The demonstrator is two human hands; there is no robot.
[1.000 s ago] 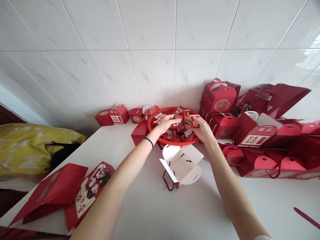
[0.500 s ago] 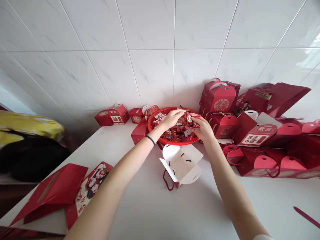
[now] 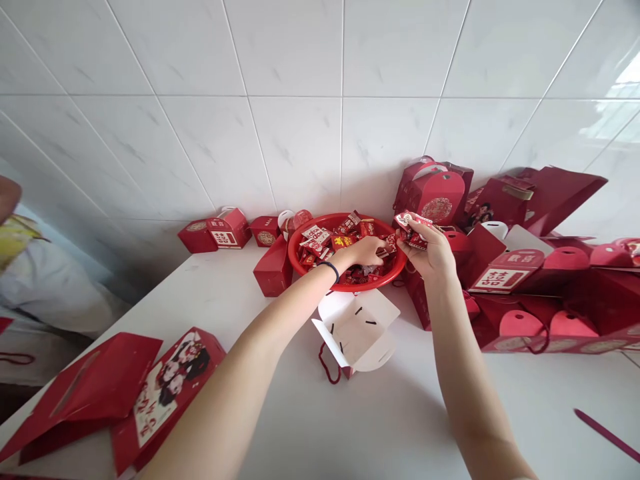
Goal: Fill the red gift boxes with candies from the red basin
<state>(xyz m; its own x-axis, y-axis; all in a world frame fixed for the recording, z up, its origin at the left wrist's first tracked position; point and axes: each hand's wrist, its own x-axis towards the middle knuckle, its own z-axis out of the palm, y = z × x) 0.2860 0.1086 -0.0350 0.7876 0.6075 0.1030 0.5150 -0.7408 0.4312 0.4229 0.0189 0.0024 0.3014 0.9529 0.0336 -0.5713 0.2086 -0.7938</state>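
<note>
Nearest, at lower left on the white surface [image 3: 310, 433], much as half a second ago: a photo-printed red carton [image 3: 173, 387] beside a plain red carton [image 3: 95, 380]. At lower right, a dark-red strip [image 3: 605, 432]. Farther in, an open white-lined box [image 3: 363, 330], flaps spread, unmoved just before the red basin [image 3: 399, 271]. At the left edge, more pale cloth of another person [image 3: 50, 287] now showing, less yellow.

Hands now parted, after working close together over the basin. Right hand [image 3: 430, 253] drawn off to the right, at the rim, fingers pinching wrapped packets [image 3: 414, 225]. Left hand [image 3: 369, 252] lowered into the basin, fingers curled down among loose sweets [image 3: 343, 241]; impossible to tell whether pinching any. Beyond, unchanged: small red boxes [image 3: 234, 230] leftward, stacked red boxes [image 3: 435, 193] rightward, against the tiled wall [image 3: 295, 153].
</note>
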